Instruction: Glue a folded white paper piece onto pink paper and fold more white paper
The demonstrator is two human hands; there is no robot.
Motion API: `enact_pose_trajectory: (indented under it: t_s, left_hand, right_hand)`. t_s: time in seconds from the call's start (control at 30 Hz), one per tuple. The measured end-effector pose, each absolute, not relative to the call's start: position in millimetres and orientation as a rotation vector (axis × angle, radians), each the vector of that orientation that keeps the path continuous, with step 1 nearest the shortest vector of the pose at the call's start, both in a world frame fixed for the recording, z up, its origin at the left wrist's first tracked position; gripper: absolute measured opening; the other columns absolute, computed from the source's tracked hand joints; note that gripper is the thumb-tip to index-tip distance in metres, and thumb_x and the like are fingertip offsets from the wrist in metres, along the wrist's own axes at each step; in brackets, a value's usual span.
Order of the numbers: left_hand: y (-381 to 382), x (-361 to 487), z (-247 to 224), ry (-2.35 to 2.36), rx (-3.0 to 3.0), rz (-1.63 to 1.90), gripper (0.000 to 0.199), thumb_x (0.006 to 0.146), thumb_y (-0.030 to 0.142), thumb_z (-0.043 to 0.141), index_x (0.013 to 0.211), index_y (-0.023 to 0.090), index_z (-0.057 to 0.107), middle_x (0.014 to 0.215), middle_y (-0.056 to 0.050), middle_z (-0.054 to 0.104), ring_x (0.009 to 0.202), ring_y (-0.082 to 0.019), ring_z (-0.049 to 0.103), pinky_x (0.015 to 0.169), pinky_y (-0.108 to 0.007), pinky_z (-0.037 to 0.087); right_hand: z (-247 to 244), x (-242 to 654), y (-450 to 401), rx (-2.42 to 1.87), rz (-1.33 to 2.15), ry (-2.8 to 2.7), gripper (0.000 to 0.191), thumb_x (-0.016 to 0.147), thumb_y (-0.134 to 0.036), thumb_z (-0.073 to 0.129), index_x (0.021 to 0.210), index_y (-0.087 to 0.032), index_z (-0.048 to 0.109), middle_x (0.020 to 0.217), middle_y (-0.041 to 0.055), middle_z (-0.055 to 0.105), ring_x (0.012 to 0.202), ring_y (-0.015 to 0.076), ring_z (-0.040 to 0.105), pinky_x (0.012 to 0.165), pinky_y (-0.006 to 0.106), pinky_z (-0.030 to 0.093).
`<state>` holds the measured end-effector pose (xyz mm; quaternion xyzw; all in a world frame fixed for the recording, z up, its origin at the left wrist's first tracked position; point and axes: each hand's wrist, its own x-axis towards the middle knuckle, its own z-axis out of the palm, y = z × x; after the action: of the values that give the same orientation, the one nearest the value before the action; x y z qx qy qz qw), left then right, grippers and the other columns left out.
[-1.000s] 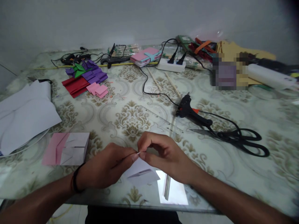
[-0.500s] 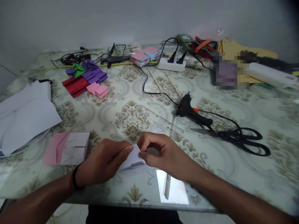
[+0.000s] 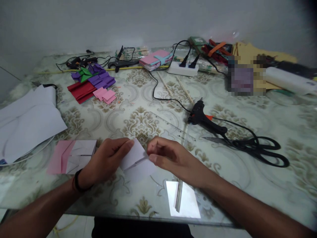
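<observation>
My left hand pinches a folded sheet of white paper between thumb and fingers, just above the table's near side. A crease or slit runs across the lower part of the sheet. On the other side, my right hand has its fingers curled, with thumb and fingertips at the paper's right corner. Left of my left hand lies a pink and white folded paper piece. A clear ruler rests on the table beyond my right hand.
A black glue gun and black-handled scissors lie to the right. Folded colored papers sit back left, and white sheets at far left. A white power strip with cords and two wooden sticks are at the back.
The folded paper has turned and shifted up and left with my left hand, showing more of its lower part. My right fingers have loosened a little at its right corner.
</observation>
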<state>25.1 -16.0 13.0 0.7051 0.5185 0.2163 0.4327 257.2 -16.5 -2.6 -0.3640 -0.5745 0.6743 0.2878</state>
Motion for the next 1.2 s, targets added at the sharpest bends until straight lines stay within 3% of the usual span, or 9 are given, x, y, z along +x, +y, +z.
enact_pose_trajectory:
  t_s: [0.1, 0.23, 0.43, 0.6, 0.8, 1.2]
  left_hand:
    - [-15.6, 25.0, 11.5, 1.338, 1.685, 0.649, 0.046, 0.104, 0.045, 0.043, 0.067, 0.018, 0.043, 0.062, 0.005, 0.037, 0.057, -0.009, 0.031, 0.049, -0.022, 0.027]
    - [-16.9, 23.0, 12.5, 1.280, 1.647, 0.547, 0.044, 0.096, 0.048, 0.060, 0.068, 0.016, 0.054, 0.061, 0.005, 0.042, 0.057, -0.008, 0.037, 0.049, -0.021, 0.028]
    - [-19.6, 29.1, 16.8, 1.176, 1.646, 0.510, 0.018, 0.092, 0.034, 0.070, 0.088, 0.019, 0.078, 0.072, 0.003, 0.069, 0.063, -0.009, 0.055, 0.056, -0.019, 0.039]
    - [-24.3, 33.2, 15.6, 1.158, 1.700, 0.497, 0.015, 0.093, 0.028, 0.069, 0.086, 0.021, 0.080, 0.076, 0.003, 0.077, 0.068, -0.010, 0.064, 0.061, -0.019, 0.044]
    - [-32.0, 36.5, 14.9, 1.115, 1.805, 0.601, 0.014, 0.091, 0.021, 0.068, 0.082, 0.020, 0.078, 0.071, 0.005, 0.075, 0.063, -0.007, 0.062, 0.062, -0.018, 0.044]
    - [-24.9, 27.3, 30.5, 1.234, 1.735, 0.689, 0.014, 0.089, 0.025, 0.070, 0.077, 0.021, 0.077, 0.068, 0.003, 0.073, 0.061, -0.011, 0.061, 0.057, -0.020, 0.042]
  right_hand:
    - [-4.4, 255.9, -16.5, -1.027, 1.723, -1.531, 0.018, 0.087, -0.032, 0.074, 0.087, -0.019, 0.061, 0.079, -0.0025, 0.056, 0.073, 0.0126, 0.051, 0.068, 0.027, 0.043]
    - [-4.7, 257.4, -15.8, -1.098, 1.625, -1.521, 0.015, 0.088, -0.030, 0.072, 0.081, -0.019, 0.064, 0.074, -0.0025, 0.060, 0.069, 0.0121, 0.053, 0.064, 0.026, 0.043]
    - [1.6, 256.5, -19.3, -1.113, 1.489, -1.700, 0.008, 0.087, -0.020, 0.069, 0.079, -0.019, 0.067, 0.071, -0.0038, 0.065, 0.067, 0.0105, 0.057, 0.066, 0.024, 0.044]
    - [2.2, 250.0, -25.7, -1.092, 1.391, -1.741, 0.007, 0.084, -0.016, 0.066, 0.079, -0.019, 0.067, 0.070, -0.0046, 0.064, 0.067, 0.0101, 0.057, 0.065, 0.023, 0.045]
    - [3.6, 249.2, -29.5, -1.069, 1.313, -1.808, 0.012, 0.074, -0.008, 0.063, 0.075, -0.019, 0.064, 0.071, -0.0050, 0.064, 0.067, 0.0096, 0.057, 0.064, 0.021, 0.044]
    - [11.7, 264.2, -16.2, -1.100, 1.290, -1.831, 0.014, 0.070, -0.006, 0.060, 0.071, -0.021, 0.059, 0.070, -0.0054, 0.064, 0.067, 0.0108, 0.059, 0.066, 0.024, 0.044]
